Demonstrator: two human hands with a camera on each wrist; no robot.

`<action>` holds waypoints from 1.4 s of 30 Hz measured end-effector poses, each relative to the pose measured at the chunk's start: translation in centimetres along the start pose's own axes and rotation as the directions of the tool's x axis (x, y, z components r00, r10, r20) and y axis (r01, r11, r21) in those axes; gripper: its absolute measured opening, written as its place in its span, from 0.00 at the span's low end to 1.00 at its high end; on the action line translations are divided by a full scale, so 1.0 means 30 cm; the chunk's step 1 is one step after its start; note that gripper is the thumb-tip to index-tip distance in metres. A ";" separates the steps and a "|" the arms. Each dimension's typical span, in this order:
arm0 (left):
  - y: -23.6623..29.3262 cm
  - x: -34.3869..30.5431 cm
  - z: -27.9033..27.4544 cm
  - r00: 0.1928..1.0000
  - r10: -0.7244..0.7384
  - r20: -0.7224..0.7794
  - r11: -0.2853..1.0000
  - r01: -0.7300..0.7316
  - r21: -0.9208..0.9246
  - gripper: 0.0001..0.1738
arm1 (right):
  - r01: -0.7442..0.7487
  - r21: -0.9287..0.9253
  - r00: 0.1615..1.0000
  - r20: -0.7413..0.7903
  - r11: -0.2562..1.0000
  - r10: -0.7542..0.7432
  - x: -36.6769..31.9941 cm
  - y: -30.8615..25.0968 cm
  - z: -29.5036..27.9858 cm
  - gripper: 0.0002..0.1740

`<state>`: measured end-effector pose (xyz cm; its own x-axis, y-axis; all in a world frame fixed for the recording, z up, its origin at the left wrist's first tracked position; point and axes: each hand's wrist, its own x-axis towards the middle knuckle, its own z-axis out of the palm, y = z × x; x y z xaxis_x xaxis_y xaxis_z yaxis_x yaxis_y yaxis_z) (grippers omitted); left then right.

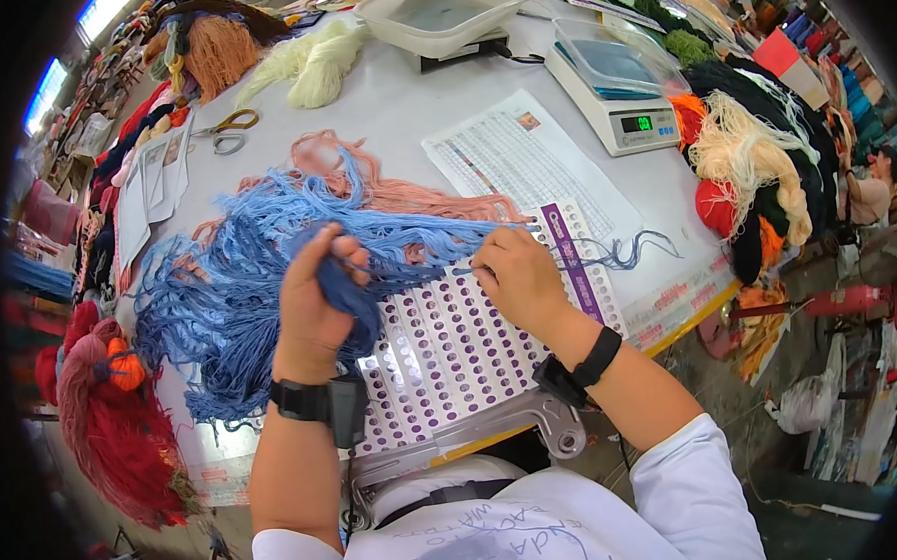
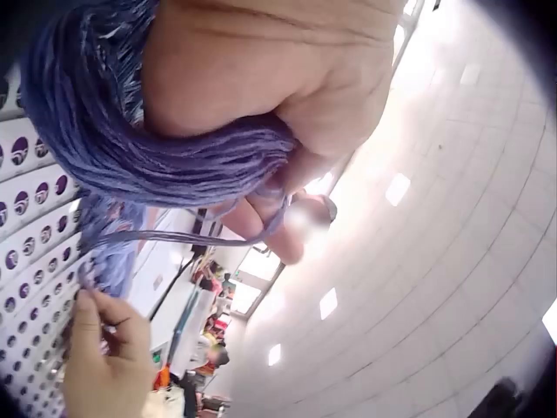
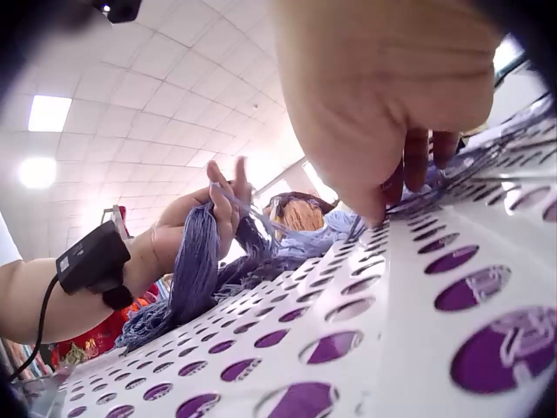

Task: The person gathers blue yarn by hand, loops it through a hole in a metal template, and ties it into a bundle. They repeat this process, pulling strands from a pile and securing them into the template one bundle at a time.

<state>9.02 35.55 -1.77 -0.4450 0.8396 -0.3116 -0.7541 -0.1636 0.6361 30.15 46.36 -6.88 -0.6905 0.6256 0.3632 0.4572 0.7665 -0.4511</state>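
Note:
My left hand point(image 1: 308, 311) is raised over the table and holds a hank of dark blue yarn point(image 1: 355, 309), which hangs across the palm. A few strands point(image 2: 178, 237) run from it toward my right hand point(image 1: 522, 280). Low over a white card with rows of punched holes and purple dots point(image 1: 447, 355), the right fingers point(image 3: 416, 161) curl down and pinch yarn strands close to the card's surface. Light blue yarn point(image 1: 366, 224) lies spread left of that hand, partly over salmon-pink yarn point(image 1: 435, 193). Loose dark blue ends point(image 1: 622, 252) stick out past the card's purple strip point(image 1: 573, 265).
A printed chart sheet point(image 1: 523, 147) lies beyond the card. Farther back are a digital scale point(image 1: 627, 127) with a clear tub, a white tray point(image 1: 442, 10), scissors point(image 1: 232, 129) and pale yellow yarn point(image 1: 319, 70). Coloured yarn bundles point(image 1: 753, 157) hang at the table's right edge.

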 end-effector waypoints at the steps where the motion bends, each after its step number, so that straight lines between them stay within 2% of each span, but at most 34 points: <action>1: -0.020 -0.006 0.021 0.998 -0.054 0.020 0.992 0.052 0.111 0.04 | 0.103 -0.031 0.993 -0.054 0.994 -0.105 0.007 0.002 -0.002 0.03; 2: -0.049 -0.007 0.040 0.998 -0.053 0.022 0.993 0.051 0.107 0.04 | 0.105 -0.035 0.993 -0.053 0.994 -0.107 0.010 -0.003 -0.006 0.03; 4: -0.126 0.008 0.063 0.957 -0.163 0.238 0.872 0.027 0.489 0.07 | 0.068 0.060 0.997 -0.032 0.996 -0.066 0.019 -0.020 -0.019 0.05; 5: -0.171 0.033 0.052 0.935 -0.231 0.270 0.741 -0.011 0.672 0.09 | 0.070 0.058 0.997 -0.029 0.996 -0.069 0.021 -0.029 -0.026 0.05; 7: -0.229 0.029 0.088 0.926 -0.287 0.245 0.598 -0.026 0.801 0.09 | -0.113 0.301 0.990 0.112 0.947 0.082 0.023 -0.042 -0.039 0.08; 8: -0.238 0.037 0.080 0.924 -0.289 0.250 0.601 -0.029 0.799 0.09 | -0.113 0.296 0.990 0.110 0.949 0.084 0.026 -0.042 -0.041 0.08; 10: -0.251 0.048 0.063 0.954 -0.164 0.249 0.404 -0.166 0.900 0.05 | -0.213 0.322 0.968 0.195 0.923 0.155 0.027 -0.034 -0.039 0.08; 11: -0.239 0.050 0.046 0.954 -0.166 0.251 0.405 -0.166 0.899 0.05 | -0.215 0.320 0.968 0.195 0.923 0.157 0.021 -0.016 -0.027 0.08; 13: -0.167 0.040 0.018 0.960 0.052 0.277 0.654 -0.242 0.717 0.04 | -0.080 0.269 0.983 0.181 0.960 0.031 0.004 0.019 0.005 0.10; 15: -0.016 -0.013 0.024 0.997 0.073 0.021 0.776 -0.070 0.627 0.09 | -0.076 0.232 0.983 0.180 0.970 0.034 0.005 0.023 0.014 0.10; 17: 0.150 0.038 -0.136 0.987 0.156 0.040 0.824 -0.152 0.546 0.09 | -0.074 0.193 0.984 0.172 0.978 0.040 0.003 0.019 0.017 0.10; 19: 0.324 0.072 -0.250 0.978 0.206 -0.037 0.880 -0.168 0.443 0.07 | -0.130 0.215 0.978 0.186 0.968 0.090 0.004 0.012 0.018 0.08; 21: 0.472 0.110 -0.353 0.961 0.275 -0.022 0.862 -0.237 0.448 0.04 | -0.134 0.197 0.979 0.181 0.971 0.098 0.005 0.013 0.025 0.08; 22: 0.488 0.105 -0.318 0.960 0.280 -0.021 0.862 -0.241 0.447 0.04 | -0.136 0.176 0.979 0.177 0.975 0.105 0.007 0.011 0.026 0.08; 23: 0.504 0.097 -0.278 0.859 0.498 -0.117 0.746 -0.355 0.564 0.03 | -0.128 0.175 0.980 0.174 0.976 0.098 0.008 0.004 0.019 0.08; 24: 0.505 0.089 -0.241 0.699 0.693 -0.175 0.598 -0.423 0.681 0.04 | -0.172 0.192 0.970 0.201 0.966 0.133 0.010 -0.003 0.008 0.07; 25: 0.489 0.082 -0.225 0.696 0.697 -0.172 0.596 -0.430 0.678 0.04 | -0.219 0.207 0.958 0.230 0.954 0.170 0.012 -0.013 0.000 0.06; 26: 0.461 0.071 -0.215 0.763 0.640 -0.091 0.604 -0.427 0.673 0.06 | -0.215 0.205 0.959 0.228 0.955 0.167 0.017 -0.027 -0.007 0.06; 27: 0.425 0.054 -0.197 0.819 0.574 -0.010 0.613 -0.421 0.669 0.09 | -0.304 0.272 0.939 0.245 0.913 0.240 0.022 -0.043 -0.017 0.07; 28: 0.366 0.016 -0.151 0.893 0.448 0.041 0.706 -0.382 0.597 0.12 | -0.387 0.334 0.913 0.268 0.859 0.307 0.031 -0.062 -0.030 0.08; 29: 0.292 -0.036 -0.092 0.943 0.318 0.102 0.788 -0.322 0.524 0.14 | -0.383 0.331 0.914 0.271 0.862 0.302 0.044 -0.102 -0.054 0.08; 30: 0.226 -0.091 -0.022 0.971 0.194 0.139 0.863 -0.236 0.446 0.15 | -0.370 0.469 0.925 0.268 0.802 0.270 0.053 -0.166 -0.085 0.10; 31: 0.166 -0.140 0.034 0.980 0.066 0.186 0.920 -0.132 0.370 0.16 | -0.355 0.596 0.934 0.261 0.720 0.244 0.052 -0.224 -0.106 0.12; 32: 0.113 -0.167 0.046 0.970 -0.042 0.239 0.938 -0.044 0.345 0.18 | -0.361 0.594 0.931 0.267 0.718 0.247 0.047 -0.272 -0.115 0.12; 33: 0.071 -0.188 0.056 0.944 -0.143 0.296 0.945 0.041 0.324 0.19 | -0.279 0.690 0.960 0.226 0.667 0.168 0.044 -0.316 -0.122 0.12; 34: 0.039 -0.214 0.075 0.923 -0.192 0.334 0.958 0.104 0.267 0.20 | -0.193 0.775 0.981 0.174 0.602 0.090 0.039 -0.346 -0.129 0.13; 35: 0.017 -0.233 0.090 0.897 -0.237 0.373 0.963 0.167 0.210 0.21 | -0.192 0.773 0.981 0.175 0.604 0.087 0.031 -0.363 -0.135 0.13; 37: 0.008 -0.244 0.090 0.902 -0.231 0.364 0.966 0.169 0.196 0.22 | -0.441 0.863 0.893 0.394 0.246 0.218 0.022 -0.389 -0.141 0.10; 38: 0.009 -0.247 0.082 0.897 -0.258 0.358 0.960 0.197 0.200 0.22 | -0.473 0.858 0.875 0.432 0.197 0.219 0.023 -0.395 -0.155 0.09; 42: 0.025 -0.258 0.071 0.895 -0.319 0.310 0.946 0.285 0.153 0.21 | -0.482 0.862 0.870 0.449 0.157 0.203 0.003 -0.396 -0.149 0.08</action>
<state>12.92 30.03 2.63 -0.0076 0.9648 -0.2630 -0.7666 0.1633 0.6210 27.18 37.97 2.16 -0.7597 0.6346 -0.1417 -0.0793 -0.3066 -0.9485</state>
